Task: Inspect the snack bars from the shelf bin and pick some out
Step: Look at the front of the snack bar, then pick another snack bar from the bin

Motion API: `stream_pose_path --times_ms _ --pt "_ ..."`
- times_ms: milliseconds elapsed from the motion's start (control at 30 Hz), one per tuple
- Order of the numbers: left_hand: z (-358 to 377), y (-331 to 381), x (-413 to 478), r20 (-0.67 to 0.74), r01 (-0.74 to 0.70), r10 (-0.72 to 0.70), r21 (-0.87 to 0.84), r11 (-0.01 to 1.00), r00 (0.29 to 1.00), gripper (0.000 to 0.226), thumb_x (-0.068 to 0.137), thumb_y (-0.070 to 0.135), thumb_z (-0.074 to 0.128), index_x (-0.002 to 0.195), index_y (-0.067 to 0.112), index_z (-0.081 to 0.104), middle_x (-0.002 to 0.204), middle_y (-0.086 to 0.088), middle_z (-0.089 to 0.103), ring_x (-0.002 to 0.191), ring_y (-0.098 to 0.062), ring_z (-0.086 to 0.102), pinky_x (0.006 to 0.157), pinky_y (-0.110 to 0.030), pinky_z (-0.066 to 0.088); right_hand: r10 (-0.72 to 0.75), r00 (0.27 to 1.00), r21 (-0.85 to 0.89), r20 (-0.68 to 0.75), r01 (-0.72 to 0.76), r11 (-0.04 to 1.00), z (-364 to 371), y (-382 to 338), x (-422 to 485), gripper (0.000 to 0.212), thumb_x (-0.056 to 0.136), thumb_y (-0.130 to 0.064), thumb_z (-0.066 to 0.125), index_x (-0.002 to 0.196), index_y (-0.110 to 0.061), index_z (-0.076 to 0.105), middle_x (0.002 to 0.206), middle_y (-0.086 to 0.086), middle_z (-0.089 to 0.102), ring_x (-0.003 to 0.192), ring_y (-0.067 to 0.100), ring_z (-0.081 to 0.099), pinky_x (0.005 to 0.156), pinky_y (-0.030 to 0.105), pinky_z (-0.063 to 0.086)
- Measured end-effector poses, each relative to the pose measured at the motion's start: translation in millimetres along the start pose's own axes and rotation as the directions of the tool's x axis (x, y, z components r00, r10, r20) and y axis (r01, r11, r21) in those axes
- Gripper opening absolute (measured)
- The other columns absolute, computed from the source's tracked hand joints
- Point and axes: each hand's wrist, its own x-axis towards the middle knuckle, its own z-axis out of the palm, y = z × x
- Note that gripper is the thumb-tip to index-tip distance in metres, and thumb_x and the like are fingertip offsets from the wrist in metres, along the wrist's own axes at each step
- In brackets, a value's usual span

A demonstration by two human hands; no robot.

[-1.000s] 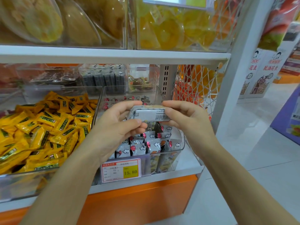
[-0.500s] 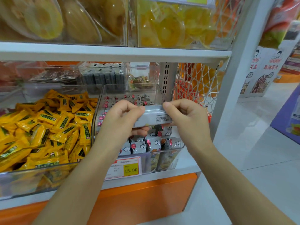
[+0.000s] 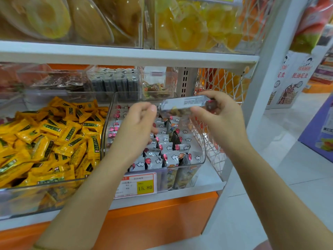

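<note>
The right hand (image 3: 221, 120) has its grip closed on one grey-wrapped snack bar (image 3: 185, 104), thumb beneath and fingers behind its right end. The bar lies nearly level, its printed back towards the camera, above the clear shelf bin (image 3: 202, 156). The left hand (image 3: 138, 123) hangs with its grip slack, fingers loosely curled and holding nothing, its fingertip just beside the bar's left end; whether they touch I cannot tell. Below both hands the bin holds many more grey bars (image 3: 167, 147), too many to count. One price tag (image 3: 137, 184) on its front reads 15.80. Left of it, another bin is heaped with yellow packets (image 3: 52, 134).
</note>
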Motion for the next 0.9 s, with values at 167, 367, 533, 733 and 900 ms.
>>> stream_pose_path --times_ms 167,367,533,733,900 --pt "-1 -14 6 0.153 -0.181 0.113 0.564 0.806 0.982 0.044 0.095 0.035 0.044 0.136 0.022 0.044 0.138 0.001 0.047 0.130 -0.020 0.032 0.104 -0.038 0.028 -0.137 0.978 -0.481 0.157 0.196 0.854 3 5 27 0.037 0.079 -0.017 0.071 0.115 -0.012 0.063 0.112 0.005 0.062 0.100 0.016 0.055 0.086 0.023 0.041" --pt "3 -18 8 0.220 -0.205 0.086 0.601 0.772 0.972 0.040 0.095 0.033 0.046 0.132 0.020 0.048 0.136 0.001 0.048 0.129 -0.020 0.030 0.105 -0.034 0.026 0.026 0.847 -0.702 0.531 0.422 0.574 31 6 55 0.034 0.084 -0.024 0.067 0.116 -0.016 0.060 0.114 0.006 0.063 0.109 0.027 0.054 0.094 0.044 0.045" --pt "5 -19 10 0.227 -0.196 0.071 0.594 0.781 0.971 0.038 0.094 0.030 0.047 0.131 0.020 0.050 0.135 0.001 0.048 0.128 -0.021 0.032 0.105 -0.034 0.027 0.285 0.664 -0.718 0.691 0.587 0.374 49 16 65 0.031 0.095 -0.015 0.046 0.121 -0.026 0.060 0.125 0.005 0.056 0.126 0.029 0.037 0.106 0.053 0.026" --pt "1 -20 12 0.204 -0.176 0.069 0.569 0.803 0.977 0.037 0.094 0.029 0.048 0.130 0.021 0.050 0.134 0.001 0.049 0.127 -0.021 0.032 0.102 -0.032 0.028 0.340 0.633 -0.714 0.695 0.554 0.428 56 13 78 0.040 0.092 -0.002 0.039 0.124 -0.016 0.059 0.128 0.009 0.057 0.118 0.028 0.050 0.100 0.047 0.042" --pt "-2 -17 12 0.181 -0.143 0.051 0.543 0.828 0.982 0.035 0.095 0.029 0.047 0.129 0.022 0.051 0.133 0.001 0.048 0.126 -0.021 0.033 0.100 -0.032 0.030 0.118 0.814 -0.763 0.568 0.467 0.447 63 15 100 0.031 0.090 -0.004 0.047 0.114 -0.015 0.063 0.124 0.012 0.058 0.109 0.030 0.056 0.090 0.038 0.049"
